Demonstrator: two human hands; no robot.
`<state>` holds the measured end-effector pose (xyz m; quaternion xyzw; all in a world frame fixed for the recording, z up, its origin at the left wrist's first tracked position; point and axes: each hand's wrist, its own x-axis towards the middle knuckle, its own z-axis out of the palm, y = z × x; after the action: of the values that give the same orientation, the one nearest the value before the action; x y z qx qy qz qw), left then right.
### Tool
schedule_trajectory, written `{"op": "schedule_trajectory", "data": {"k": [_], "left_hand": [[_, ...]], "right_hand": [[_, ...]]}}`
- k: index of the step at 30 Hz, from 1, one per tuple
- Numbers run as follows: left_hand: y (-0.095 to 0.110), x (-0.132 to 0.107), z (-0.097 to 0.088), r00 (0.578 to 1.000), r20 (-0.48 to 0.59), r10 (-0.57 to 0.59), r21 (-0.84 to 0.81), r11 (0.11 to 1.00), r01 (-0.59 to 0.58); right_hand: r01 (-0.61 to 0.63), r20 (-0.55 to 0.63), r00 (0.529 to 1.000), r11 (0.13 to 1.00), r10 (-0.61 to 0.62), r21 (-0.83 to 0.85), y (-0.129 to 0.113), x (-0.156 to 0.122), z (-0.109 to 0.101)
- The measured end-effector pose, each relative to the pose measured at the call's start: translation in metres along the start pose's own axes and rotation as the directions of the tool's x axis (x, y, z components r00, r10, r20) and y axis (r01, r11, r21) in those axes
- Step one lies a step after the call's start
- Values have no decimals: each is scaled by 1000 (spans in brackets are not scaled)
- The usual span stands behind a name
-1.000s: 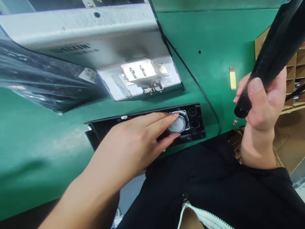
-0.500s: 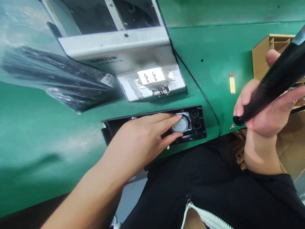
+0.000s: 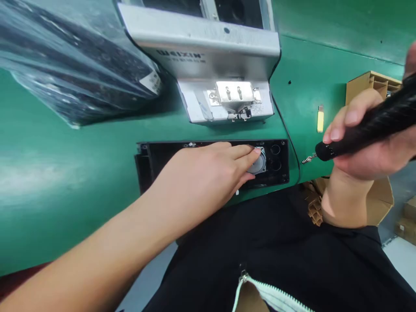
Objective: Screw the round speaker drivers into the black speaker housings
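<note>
My left hand (image 3: 217, 173) lies over a long black plastic housing (image 3: 282, 172), thumb and fingers closed on a round silver speaker (image 3: 259, 164) near its right end. The hand and wrist hide part of the speaker and the housing's middle. My right hand (image 3: 367, 143) is wrapped round a black electric screwdriver (image 3: 367, 130), tilted with its nose down to the left. A screw (image 3: 307, 159) shows at the driver's tip, just right of the housing and close to a thin black cable (image 3: 289, 130).
A metal box with a silver feeder fixture (image 3: 235, 93) stands behind the housing. Plastic-wrapped dark material (image 3: 97, 73) lies at left. A yellow-handled blade (image 3: 320, 119) and a cardboard divider box (image 3: 359, 86) are at right on the green table (image 3: 97, 164).
The screwdriver in my right hand has swung to a flatter angle, its tip shifting left toward the housing. My left hand stays on the speaker. The camera view has shifted.
</note>
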<state>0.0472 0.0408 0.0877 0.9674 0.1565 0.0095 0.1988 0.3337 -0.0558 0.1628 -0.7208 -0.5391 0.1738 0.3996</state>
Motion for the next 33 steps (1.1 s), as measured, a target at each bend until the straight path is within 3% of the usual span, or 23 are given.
{"op": "schedule_trajectory", "data": {"k": [3,5,11,14,17,20,24,28,31,33], "left_hand": [[0,3,1,1000,23,-19,-20,1000,19],[1,4,2,1000,12,-27,-51,998,28],[4,7,1,999,20,-46,-100,994,47],[4,9,1,998,36,-46,-72,996,49],[3,11,4,999,20,-47,-89,995,49],[3,13,6,999,31,-28,-53,998,29],[7,13,8,1000,7,-14,-34,999,15],[14,11,8,997,-76,-30,-23,999,29],[17,4,5,985,-172,-20,4,1000,21],[14,-6,3,962,-272,-4,9,1000,7]], "right_hand": [[-11,-157,986,965,54,263,-8,-1,21],[17,-144,989,934,37,356,-16,-5,25],[-52,-126,978,777,167,627,-41,-16,-3],[15,-118,989,723,91,691,-37,-15,-10],[23,-72,996,686,44,727,-29,-13,-3],[37,-48,999,661,-1,749,-32,-7,10],[164,-63,983,677,-171,718,-57,15,32],[235,-142,972,752,-188,616,-80,41,70],[304,-172,952,822,-252,482,-72,57,102],[368,-209,929,820,-305,438,-58,67,119]]}}
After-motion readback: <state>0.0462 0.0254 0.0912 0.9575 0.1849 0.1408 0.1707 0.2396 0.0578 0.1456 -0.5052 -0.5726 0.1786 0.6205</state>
